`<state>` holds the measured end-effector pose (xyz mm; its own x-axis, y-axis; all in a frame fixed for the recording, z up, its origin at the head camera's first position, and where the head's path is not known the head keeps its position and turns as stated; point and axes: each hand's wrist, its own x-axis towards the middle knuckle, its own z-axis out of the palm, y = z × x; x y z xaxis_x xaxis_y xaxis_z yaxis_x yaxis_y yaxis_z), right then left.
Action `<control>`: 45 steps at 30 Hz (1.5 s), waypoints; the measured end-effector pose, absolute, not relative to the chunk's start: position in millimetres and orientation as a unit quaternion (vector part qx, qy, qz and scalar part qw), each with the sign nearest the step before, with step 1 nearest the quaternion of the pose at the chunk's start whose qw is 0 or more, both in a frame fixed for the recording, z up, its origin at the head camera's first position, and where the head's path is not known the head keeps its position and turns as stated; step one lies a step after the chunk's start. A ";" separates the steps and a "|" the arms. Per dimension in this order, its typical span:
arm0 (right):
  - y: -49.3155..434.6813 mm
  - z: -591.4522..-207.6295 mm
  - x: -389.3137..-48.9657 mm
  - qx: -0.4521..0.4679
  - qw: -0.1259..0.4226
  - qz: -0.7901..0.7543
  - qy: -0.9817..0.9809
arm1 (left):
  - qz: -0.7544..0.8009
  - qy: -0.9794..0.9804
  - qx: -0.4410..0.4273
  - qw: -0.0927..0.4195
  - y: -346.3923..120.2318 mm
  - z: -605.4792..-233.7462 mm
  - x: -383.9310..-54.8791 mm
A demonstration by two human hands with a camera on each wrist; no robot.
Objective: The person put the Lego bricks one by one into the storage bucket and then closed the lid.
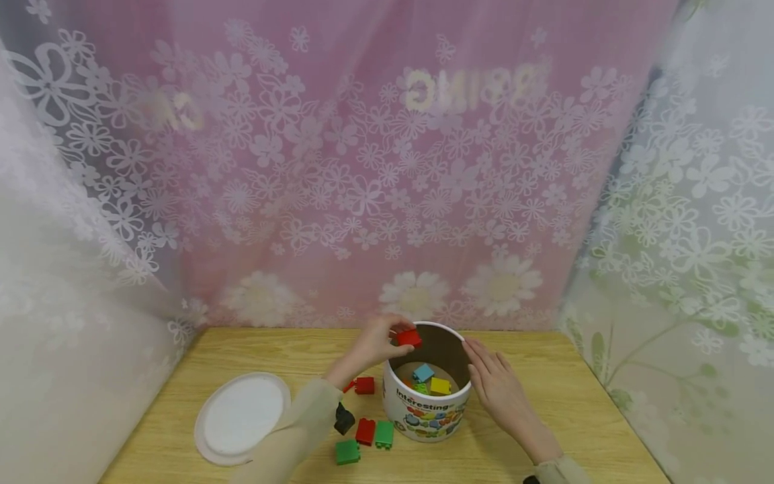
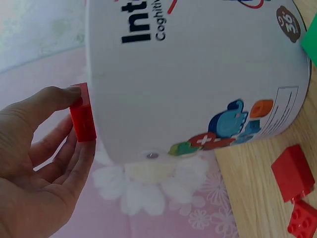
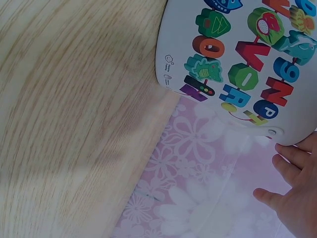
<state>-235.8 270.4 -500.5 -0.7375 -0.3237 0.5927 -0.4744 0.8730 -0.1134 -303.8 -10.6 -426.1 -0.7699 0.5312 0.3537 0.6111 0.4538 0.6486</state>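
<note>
Between the thumb and fingers of my left hand [image 1: 382,339] is a red toy brick [image 1: 409,338], held over the left side of the round white tub's mouth. The left wrist view shows this red brick [image 2: 83,113] pinched right beside the tub's rim. My right hand [image 1: 500,390] lies with straight fingers along the right side of the tub [image 1: 423,418]; its fingertips are at the rim in the right wrist view. Inside the tub lie a blue brick [image 1: 423,372], a yellow brick [image 1: 440,386] and a light green brick [image 1: 420,388].
Left of the tub a red brick [image 1: 365,385] lies on the wooden table [image 1: 514,464]. Nearer the front are another red brick [image 1: 365,431] and two green bricks, one [image 1: 383,434] close to the tub. A round white lid [image 1: 243,417] lies at the left. Flowered curtains [image 1: 387,168] hang around the table.
</note>
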 end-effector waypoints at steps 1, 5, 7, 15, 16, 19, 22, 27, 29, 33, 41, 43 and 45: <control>270.3 -500.5 -235.9 0.216 0.292 0.130 -0.923 | -0.398 -0.852 -0.336 0.050 -7.8 -427.6 -304.0; 270.2 -500.7 -236.3 0.217 0.295 0.127 -0.922 | -0.383 -0.859 -0.334 0.055 2.1 -435.8 -306.3; 270.0 -500.6 -236.4 0.218 0.296 0.127 -0.921 | -0.376 -0.863 -0.332 0.053 6.1 -440.9 -308.5; 269.5 -500.3 -235.1 0.216 0.296 0.124 -0.922 | -0.383 -0.865 -0.321 0.042 13.6 -449.4 -311.8; 269.4 -500.4 -235.1 0.216 0.296 0.124 -0.922 | -0.384 -0.865 -0.321 0.043 13.7 -449.6 -312.0; 269.2 -500.8 -235.2 0.216 0.298 0.124 -0.922 | -0.382 -0.865 -0.322 0.049 14.0 -449.8 -312.1; 269.0 -501.0 -235.3 0.217 0.300 0.125 -0.920 | -0.382 -0.864 -0.322 0.055 14.1 -450.0 -311.9; 268.4 -500.0 -234.6 0.221 0.304 0.127 -0.918 | -0.388 -0.863 -0.313 0.074 13.5 -451.7 -312.8; 268.2 -499.1 -233.8 0.220 0.303 0.127 -0.918 | -0.396 -0.859 -0.314 0.087 12.6 -451.8 -313.5; 267.3 -498.2 -232.9 0.218 0.304 0.127 -0.919 | -0.419 -0.843 -0.320 0.103 8.6 -448.9 -312.3; 266.9 -499.6 -234.2 0.223 0.314 0.132 -0.914 | -0.462 -0.820 -0.320 0.104 -1.3 -442.0 -308.1; 267.3 -500.5 -234.6 0.221 0.310 0.133 -0.915 | -0.467 -0.817 -0.320 0.108 -4.3 -441.0 -307.5; 267.4 -500.9 -234.9 0.220 0.308 0.135 -0.916 | -0.474 -0.814 -0.317 0.112 -8.2 -439.2 -306.3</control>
<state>-234.9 267.4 -500.9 -0.7142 -0.3191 0.6229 -0.4856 0.8669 -0.1126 -306.3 -8.2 -439.2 -0.7740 0.4097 0.4827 0.6219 0.3488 0.7011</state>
